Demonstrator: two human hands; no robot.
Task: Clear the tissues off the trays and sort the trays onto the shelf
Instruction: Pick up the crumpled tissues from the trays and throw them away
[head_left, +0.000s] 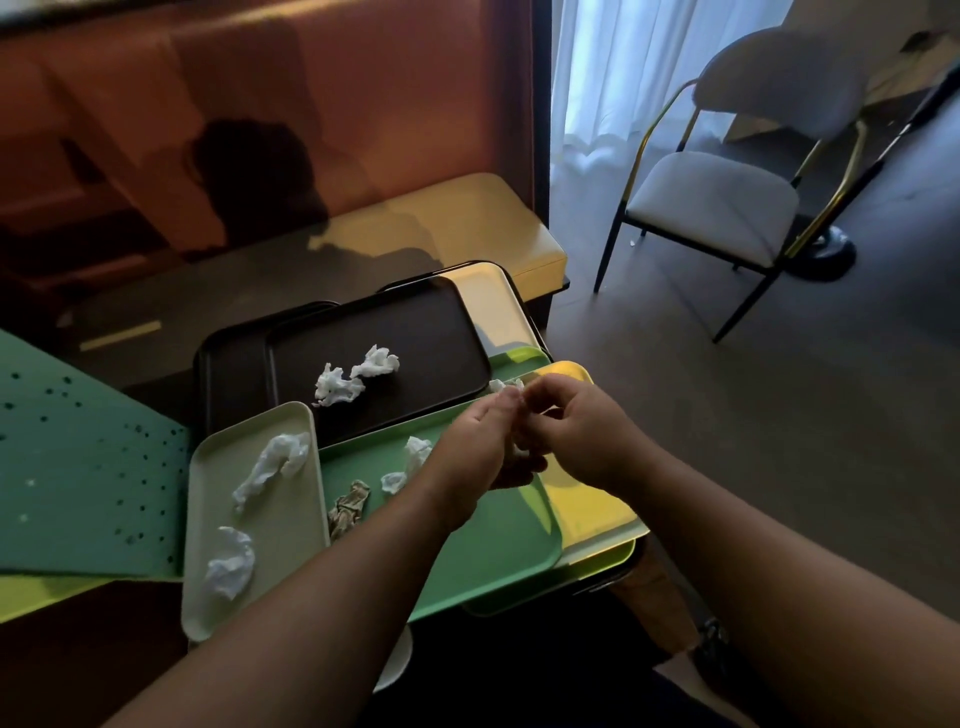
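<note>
Several trays overlap in front of me: a black tray (415, 332) at the back, a green tray (483, 551) in the middle, a pale tray (208, 519) at the left and a yellow tray (587, 509) at the right. Crumpled white tissues (356, 375) lie on the black tray, two more white tissues (270, 462) on the pale tray, and small white tissues (415, 452) plus a brownish tissue (348, 506) on the green tray. My left hand (480, 441) and right hand (582, 431) meet above the green and yellow trays, both pinching a white tissue (504, 385).
A teal perforated panel (78, 467) lies at the left. Behind the trays runs a dark bench with a yellow cushion (467, 218). A white chair (727, 192) with gold and black legs stands at the right on the grey floor.
</note>
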